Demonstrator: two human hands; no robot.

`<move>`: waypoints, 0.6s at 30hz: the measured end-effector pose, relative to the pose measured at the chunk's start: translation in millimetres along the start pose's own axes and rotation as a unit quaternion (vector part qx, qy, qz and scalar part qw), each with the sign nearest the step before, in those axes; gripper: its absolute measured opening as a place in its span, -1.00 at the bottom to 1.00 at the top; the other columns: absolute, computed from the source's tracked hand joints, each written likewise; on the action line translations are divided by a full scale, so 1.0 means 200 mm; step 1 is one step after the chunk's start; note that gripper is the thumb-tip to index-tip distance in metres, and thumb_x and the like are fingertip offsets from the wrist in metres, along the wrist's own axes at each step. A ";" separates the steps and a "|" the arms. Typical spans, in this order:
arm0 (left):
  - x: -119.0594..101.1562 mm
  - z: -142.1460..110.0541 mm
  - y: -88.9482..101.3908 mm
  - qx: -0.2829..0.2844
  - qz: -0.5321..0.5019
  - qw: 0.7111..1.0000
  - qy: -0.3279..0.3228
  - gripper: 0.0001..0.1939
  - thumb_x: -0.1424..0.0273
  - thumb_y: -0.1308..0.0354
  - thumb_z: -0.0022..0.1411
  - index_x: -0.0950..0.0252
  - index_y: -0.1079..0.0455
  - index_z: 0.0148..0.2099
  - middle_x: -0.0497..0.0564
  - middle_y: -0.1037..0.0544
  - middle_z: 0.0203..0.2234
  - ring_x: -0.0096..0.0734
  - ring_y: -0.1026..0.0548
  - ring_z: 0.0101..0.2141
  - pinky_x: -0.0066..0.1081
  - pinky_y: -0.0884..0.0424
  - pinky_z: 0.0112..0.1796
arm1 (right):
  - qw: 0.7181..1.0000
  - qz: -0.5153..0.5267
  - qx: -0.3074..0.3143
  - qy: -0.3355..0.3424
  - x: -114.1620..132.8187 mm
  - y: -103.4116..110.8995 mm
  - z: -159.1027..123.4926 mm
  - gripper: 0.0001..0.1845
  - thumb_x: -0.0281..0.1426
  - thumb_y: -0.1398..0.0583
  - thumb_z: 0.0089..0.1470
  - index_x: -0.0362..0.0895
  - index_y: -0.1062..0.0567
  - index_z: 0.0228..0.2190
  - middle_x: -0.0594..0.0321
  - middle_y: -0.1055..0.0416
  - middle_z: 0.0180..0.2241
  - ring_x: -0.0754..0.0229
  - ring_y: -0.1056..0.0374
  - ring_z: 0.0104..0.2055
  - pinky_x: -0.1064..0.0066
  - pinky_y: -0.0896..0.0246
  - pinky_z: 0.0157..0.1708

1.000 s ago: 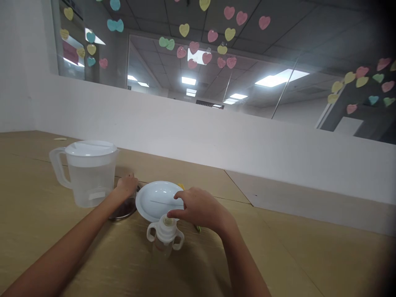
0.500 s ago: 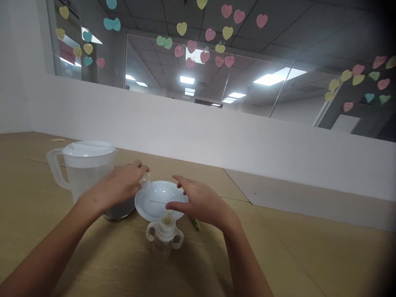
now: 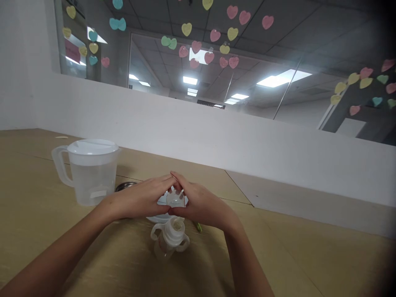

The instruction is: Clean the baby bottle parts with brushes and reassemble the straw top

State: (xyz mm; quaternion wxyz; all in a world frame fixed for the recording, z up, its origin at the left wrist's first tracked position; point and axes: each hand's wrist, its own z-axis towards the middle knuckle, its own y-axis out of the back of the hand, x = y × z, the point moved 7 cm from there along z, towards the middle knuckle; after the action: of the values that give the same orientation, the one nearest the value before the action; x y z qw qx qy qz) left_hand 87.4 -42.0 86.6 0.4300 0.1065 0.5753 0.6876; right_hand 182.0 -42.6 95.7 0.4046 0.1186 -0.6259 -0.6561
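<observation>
My left hand point(image 3: 144, 197) and my right hand point(image 3: 202, 203) meet in front of my chest, fingertips and thumbs close together. Between them they hold a clear domed bottle cap point(image 3: 175, 200). Below the hands stands a baby bottle point(image 3: 168, 238) with two white handles and a pale nipple, its top uncovered and tilted slightly away. Behind the hands is a light blue bowl point(image 3: 154, 218), mostly covered by them. A green strip-like thing point(image 3: 198, 227) pokes out under my right hand; the rest of it is hidden.
On the left stands a clear lidded pitcher point(image 3: 94, 177) with its handle to the left. A metal rim point(image 3: 125, 185) shows behind my left hand. A white wall point(image 3: 185, 132) with a window bearing heart-shaped notes borders the wooden table point(image 3: 293, 247).
My left hand has moved right with the clear cap, away from the pitcher, and now meets my right hand. My right hand has closed in on the cap.
</observation>
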 end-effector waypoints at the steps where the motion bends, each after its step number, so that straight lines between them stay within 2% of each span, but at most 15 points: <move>1: 0.00 0.00 0.00 0.002 0.001 1.000 -0.001 -0.71 0.38 -0.08 0.11 0.21 -0.21 -0.08 -0.01 -0.36 -0.11 -0.29 -0.35 -0.12 -0.38 -0.27 -0.15 | 1.000 0.005 0.005 0.001 -0.01 -0.01 0.00 -0.11 -0.36 -0.25 -0.06 -0.19 0.04 0.21 -0.01 -0.25 0.09 0.02 -0.23 0.04 0.26 -0.14 -0.07; 4: 0.01 0.01 -0.01 0.003 -0.001 1.000 0.002 -0.73 0.35 -0.09 0.12 0.21 -0.21 -0.10 -0.02 -0.37 -0.13 -0.31 -0.35 -0.14 -0.40 -0.27 -0.18 | 0.999 0.025 0.019 0.016 -0.02 -0.03 0.02 -0.15 -0.39 -0.26 -0.06 -0.17 0.01 0.19 -0.01 -0.25 0.08 0.04 -0.24 0.03 0.26 -0.15 -0.07; 9: 0.03 0.00 0.01 -0.009 -0.001 1.000 0.020 -0.75 0.29 -0.08 0.13 0.22 -0.21 -0.13 -0.02 -0.38 -0.17 -0.33 -0.36 -0.18 -0.41 -0.26 -0.24 | 0.997 0.054 0.021 0.047 -0.02 -0.03 0.05 -0.44 -0.41 -0.25 -0.05 -0.09 -0.22 0.00 0.17 -0.36 -0.09 0.12 -0.30 -0.12 0.32 -0.20 -0.19; 12: 0.08 -0.03 0.03 -0.005 0.007 0.997 0.072 -0.65 0.19 -0.08 0.11 0.21 -0.20 -0.08 0.00 -0.40 -0.16 -0.31 -0.38 -0.20 -0.41 -0.25 -0.27 | 0.999 0.041 -0.001 0.035 -0.03 -0.01 0.04 -0.39 -0.37 -0.24 -0.02 -0.10 -0.18 0.06 0.10 -0.27 0.04 0.10 -0.24 -0.01 0.29 -0.16 -0.08; 15: 0.14 -0.06 -0.02 0.067 -0.013 0.990 0.121 -0.33 0.07 -0.17 -0.01 0.16 -0.09 0.11 0.01 -0.39 -0.09 -0.29 -0.41 -0.20 -0.43 -0.26 -0.31 | 0.999 0.010 -0.034 -0.010 -0.07 0.05 0.01 -0.31 -0.29 -0.21 0.02 -0.14 -0.11 0.14 0.04 -0.12 0.16 0.06 -0.15 0.10 0.25 -0.09 0.01; 17: 0.14 -0.06 -0.07 0.121 -0.028 0.984 0.124 -0.20 0.03 -0.22 -0.11 0.14 -0.06 0.15 0.00 -0.40 -0.09 -0.28 -0.42 -0.21 -0.45 -0.26 -0.33 | 0.999 -0.001 -0.043 -0.031 -0.08 0.08 -0.02 -0.39 -0.27 -0.17 0.05 -0.13 -0.17 0.12 0.07 -0.17 0.13 0.07 -0.18 0.07 0.27 -0.11 -0.01; 18: 0.13 -0.05 -0.10 0.138 -0.027 0.983 0.119 -0.21 0.02 -0.23 -0.14 0.14 -0.09 0.12 -0.01 -0.41 -0.11 -0.28 -0.42 -0.22 -0.46 -0.25 -0.34 | 0.999 -0.003 -0.040 -0.036 -0.08 0.09 -0.03 -0.45 -0.26 -0.15 0.07 -0.11 -0.22 0.08 0.10 -0.23 0.08 0.09 -0.21 0.03 0.28 -0.13 -0.04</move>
State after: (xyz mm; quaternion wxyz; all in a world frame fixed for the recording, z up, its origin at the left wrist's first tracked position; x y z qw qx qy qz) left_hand 73.6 -31.9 57.3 0.3583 0.0668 0.7140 0.5977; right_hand 202.6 -35.1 105.0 0.3841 0.0808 -0.6129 -0.6858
